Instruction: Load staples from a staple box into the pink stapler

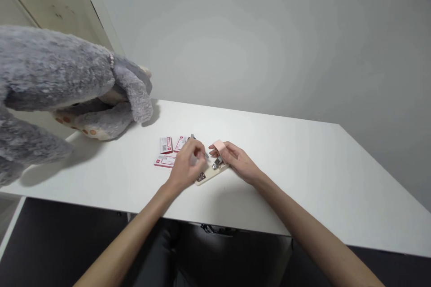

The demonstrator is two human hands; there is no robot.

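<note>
A stapler with a cream base (212,172), silver metal parts and a pink top (219,145) lies slantwise on the white table. My right hand (239,161) is closed around its raised pink end, thumb against the pink part. Over the base's left end, my left hand (187,161) is curled in a pinch. A thin grey sliver shows beside its fingertips, too small to name. Close to the left hand are a small upright-printed box (165,145), a second red-and-white box (180,142) and a longer flat one (164,161), partly covered by the hand.
A large grey plush toy (60,71) leans over the table's left end. The white table (303,179) meets a grey wall (252,45) at the back. A small dark and silver object (192,136) peeks out behind my left hand.
</note>
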